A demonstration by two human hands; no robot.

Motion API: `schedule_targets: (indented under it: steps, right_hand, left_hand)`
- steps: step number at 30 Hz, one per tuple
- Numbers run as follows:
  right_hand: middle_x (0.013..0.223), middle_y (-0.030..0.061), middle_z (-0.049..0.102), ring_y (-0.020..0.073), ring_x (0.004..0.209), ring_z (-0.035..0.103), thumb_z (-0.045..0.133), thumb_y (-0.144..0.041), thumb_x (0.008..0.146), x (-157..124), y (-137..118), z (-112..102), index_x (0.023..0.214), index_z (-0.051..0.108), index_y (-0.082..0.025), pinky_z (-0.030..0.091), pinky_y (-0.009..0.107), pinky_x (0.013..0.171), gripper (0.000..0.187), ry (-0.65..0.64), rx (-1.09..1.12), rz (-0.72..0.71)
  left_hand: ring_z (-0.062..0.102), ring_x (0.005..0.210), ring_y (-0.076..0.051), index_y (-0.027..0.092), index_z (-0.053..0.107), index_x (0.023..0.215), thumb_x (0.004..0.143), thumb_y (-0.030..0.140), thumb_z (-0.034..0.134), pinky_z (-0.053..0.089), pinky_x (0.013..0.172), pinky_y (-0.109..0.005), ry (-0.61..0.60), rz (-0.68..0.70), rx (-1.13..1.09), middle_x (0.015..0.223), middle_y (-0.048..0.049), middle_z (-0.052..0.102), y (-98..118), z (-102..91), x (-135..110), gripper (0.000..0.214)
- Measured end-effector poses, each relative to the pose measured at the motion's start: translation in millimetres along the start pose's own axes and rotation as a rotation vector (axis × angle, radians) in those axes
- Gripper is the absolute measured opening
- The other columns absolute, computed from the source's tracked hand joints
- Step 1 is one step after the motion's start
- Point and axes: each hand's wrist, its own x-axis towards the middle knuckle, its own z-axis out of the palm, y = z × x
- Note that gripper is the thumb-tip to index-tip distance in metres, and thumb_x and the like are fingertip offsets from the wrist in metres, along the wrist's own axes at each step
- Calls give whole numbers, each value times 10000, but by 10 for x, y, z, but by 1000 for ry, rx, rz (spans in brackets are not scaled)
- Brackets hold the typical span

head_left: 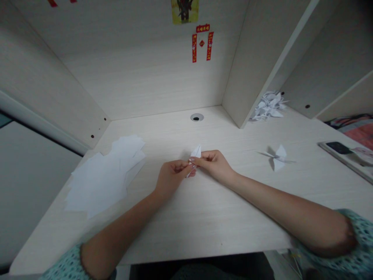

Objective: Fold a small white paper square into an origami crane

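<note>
Pinching is occurring over the middle of the surface: the left hand is gripping the folded white paper near its lower end, the right hand along its side. Both should be pressing lightly, evenly, for aligned layers and sharp creases.

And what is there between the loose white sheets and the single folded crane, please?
Between the white sheets and the folded crane, the head view shows the left hand and right hand, which hold a small folded paper.
</note>
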Motion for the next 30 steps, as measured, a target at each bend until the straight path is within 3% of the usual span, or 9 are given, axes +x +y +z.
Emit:
schedule_targets:
  steps: [7, 22, 30]
  right_hand:
    - [502, -16, 586, 83, 459, 450, 689, -412, 703, 15, -14, -24, 562, 648, -140, 309, 232, 477, 309, 104, -61, -9]
    - [519, 15, 591, 113, 483, 460, 686, -495, 672, 51, 36, -45, 543, 640, -154, 303, 244, 463, 367, 269, -57, -18]
    - [512, 9, 591, 102, 484, 452, 707, -440, 681, 50, 24, -50, 514, 615, -154, 314, 248, 493, 344, 311, -11, -16]
  left_hand:
    - [692, 701, -179, 160, 732, 737, 661, 361, 736, 554, 750, -315, -45, -111, -45, 731, -65, 738, 25, 1, 24, 216]
    - [691, 680, -187, 169, 739, 743, 665, 384, 727, 557, 742, -333, -59, -95, -1, 716, -73, 738, 63, -3, 10, 229]
    - [701, 728, -181, 165, 736, 818, 705, 382, 695, 555, 757, -314, -111, -90, -69, 781, -80, 746, 30, -21, 29, 248]
